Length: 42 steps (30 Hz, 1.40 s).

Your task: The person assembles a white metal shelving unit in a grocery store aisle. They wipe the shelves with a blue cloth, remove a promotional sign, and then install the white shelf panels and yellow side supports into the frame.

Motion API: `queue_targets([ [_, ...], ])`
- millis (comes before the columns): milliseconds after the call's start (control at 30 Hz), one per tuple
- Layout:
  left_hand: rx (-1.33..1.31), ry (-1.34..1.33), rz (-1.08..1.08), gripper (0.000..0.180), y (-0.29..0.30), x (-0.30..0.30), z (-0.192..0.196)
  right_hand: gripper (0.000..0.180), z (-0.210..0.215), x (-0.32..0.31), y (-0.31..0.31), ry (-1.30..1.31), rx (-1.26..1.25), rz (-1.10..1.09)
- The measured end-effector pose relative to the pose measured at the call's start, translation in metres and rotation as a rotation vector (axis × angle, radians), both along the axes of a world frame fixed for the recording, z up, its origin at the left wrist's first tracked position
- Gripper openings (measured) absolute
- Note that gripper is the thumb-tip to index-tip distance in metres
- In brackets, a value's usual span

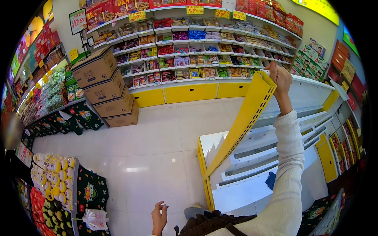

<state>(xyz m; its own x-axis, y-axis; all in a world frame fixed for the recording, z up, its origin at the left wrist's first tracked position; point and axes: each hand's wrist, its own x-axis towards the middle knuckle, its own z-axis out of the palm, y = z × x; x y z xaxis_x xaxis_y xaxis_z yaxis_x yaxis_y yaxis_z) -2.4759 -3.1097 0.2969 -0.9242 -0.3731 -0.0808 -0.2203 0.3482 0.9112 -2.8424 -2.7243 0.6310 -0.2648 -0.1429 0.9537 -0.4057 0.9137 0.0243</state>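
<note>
My right hand is raised at the top end of a tall yellow slotted post, its fingers bent around the upper corner. This post belongs to a white shelf rack whose tiers hold no goods on the side I see. A small dark blue cloth lies crumpled on the rack's bottom board. Low and to the left, my left hand hangs over the floor, fingers loosely curled and apart, with nothing in it. Part of its palm side is turned away from view.
Curved shelves of packaged snacks line the far wall above yellow drawers. Stacked cardboard boxes stand far left. A fruit stand, with a white plastic bag at its side, is near left. Pale floor tiles lie between.
</note>
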Motion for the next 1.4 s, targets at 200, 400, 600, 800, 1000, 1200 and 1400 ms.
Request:
queue_targets([
  [200,-0.014,0.159,-0.187,0.019,-0.034,-0.120,0.017,0.051,-0.006,-0.016,-0.016,0.206,-0.213,0.145],
  [400,0.025,0.172,-0.405,0.016,-0.049,-0.268,0.009,0.066,-0.010,-0.004,-0.021,0.136,-0.300,0.003],
  [600,0.024,0.340,-0.737,0.016,-0.015,-0.441,0.063,0.072,-0.012,-0.007,-0.014,0.044,-0.221,-0.010],
  [800,0.308,0.651,-1.330,0.024,0.116,-0.544,0.141,0.075,-0.007,-0.009,-0.014,0.020,-0.191,0.067],
  [1000,0.648,0.891,-2.087,0.058,0.223,-0.526,0.214,0.077,-0.009,0.003,-0.016,0.032,-0.234,0.011],
  [1200,0.980,0.959,-2.126,0.065,0.288,-0.466,0.220,0.079,-0.008,0.001,-0.020,0.035,-0.254,-0.026],
  [1400,1.097,0.948,-2.063,0.071,0.303,-0.451,0.196,0.068,0.000,-0.005,-0.016,0.023,-0.134,-0.018],
])
